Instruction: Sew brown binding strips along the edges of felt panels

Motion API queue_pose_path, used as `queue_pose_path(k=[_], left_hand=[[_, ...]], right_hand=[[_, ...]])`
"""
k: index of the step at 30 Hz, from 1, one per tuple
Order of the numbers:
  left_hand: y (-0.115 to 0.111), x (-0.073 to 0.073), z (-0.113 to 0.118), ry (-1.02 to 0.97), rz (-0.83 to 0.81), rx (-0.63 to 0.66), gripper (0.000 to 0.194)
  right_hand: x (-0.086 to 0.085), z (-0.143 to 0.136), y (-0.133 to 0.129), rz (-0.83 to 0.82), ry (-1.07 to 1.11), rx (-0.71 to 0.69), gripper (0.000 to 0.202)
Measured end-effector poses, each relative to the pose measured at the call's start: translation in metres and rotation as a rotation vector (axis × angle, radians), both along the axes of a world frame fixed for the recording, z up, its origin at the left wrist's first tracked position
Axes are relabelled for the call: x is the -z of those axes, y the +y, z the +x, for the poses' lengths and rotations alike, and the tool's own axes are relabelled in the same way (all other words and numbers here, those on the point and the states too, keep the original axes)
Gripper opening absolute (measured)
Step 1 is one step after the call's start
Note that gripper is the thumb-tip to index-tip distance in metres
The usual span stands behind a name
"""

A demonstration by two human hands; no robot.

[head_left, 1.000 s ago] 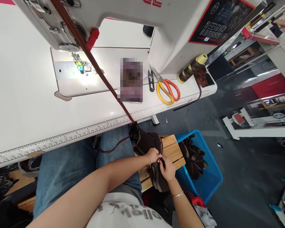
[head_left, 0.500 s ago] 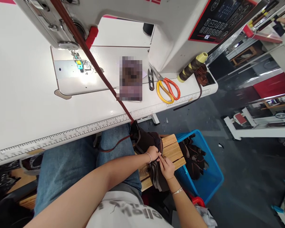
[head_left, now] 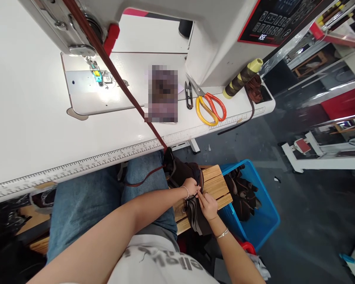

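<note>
My left hand [head_left: 191, 186] and my right hand [head_left: 207, 205] meet over a stack of dark brown fabric pieces [head_left: 195, 215] lying on a wooden bench [head_left: 215, 185] to the right of my thigh. Both hands pinch the edge of the top piece with their fingertips. More dark brown pieces [head_left: 182, 171] are heaped just behind the hands. A brown strap [head_left: 121, 85] runs from the sewing machine head [head_left: 213, 35] down across the white table [head_left: 32, 118] to the heap.
A blue bin [head_left: 260, 221] with several brown pieces stands right of the bench. Orange-and-yellow scissors [head_left: 210, 110], black snips [head_left: 189, 96], a blurred-out flat object [head_left: 162, 94] and a thread spool [head_left: 241, 79] lie on the table. A ruler strip [head_left: 77, 167] edges it.
The view has shifted slightly downward. My hands stay at the fabric stack, fingers working a little closer together on the top piece.
</note>
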State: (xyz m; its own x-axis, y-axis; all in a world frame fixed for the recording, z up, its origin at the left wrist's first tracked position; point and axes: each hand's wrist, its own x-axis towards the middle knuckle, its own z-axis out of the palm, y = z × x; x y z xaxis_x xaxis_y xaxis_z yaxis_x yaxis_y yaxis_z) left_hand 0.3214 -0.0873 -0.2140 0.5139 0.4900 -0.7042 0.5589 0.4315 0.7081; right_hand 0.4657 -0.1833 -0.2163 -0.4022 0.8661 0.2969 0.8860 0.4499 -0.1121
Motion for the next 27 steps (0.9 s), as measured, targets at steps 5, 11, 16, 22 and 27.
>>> queue_pose_path(k=[5,11,16,22,27], left_hand=[[0.0,0.002,0.002,0.006,-0.038,-0.001,0.026],[0.001,0.001,0.0,0.03,0.005,0.055,0.027],[0.006,-0.002,-0.005,0.004,0.118,0.147,0.025],[0.003,-0.008,-0.014,-0.141,0.274,0.298,0.036],[-0.009,-0.014,-0.016,-0.175,0.503,0.373,0.017]], right_hand=[[0.0,0.0,0.001,-0.037,0.019,-0.006,0.026],[-0.004,0.0,0.005,-0.153,0.084,-0.01,0.026],[-0.021,0.004,0.017,-0.399,0.164,-0.049,0.027],[-0.029,0.015,0.039,-1.17,0.653,0.131,0.029],[-0.027,0.016,0.046,-1.316,0.758,0.174,0.045]])
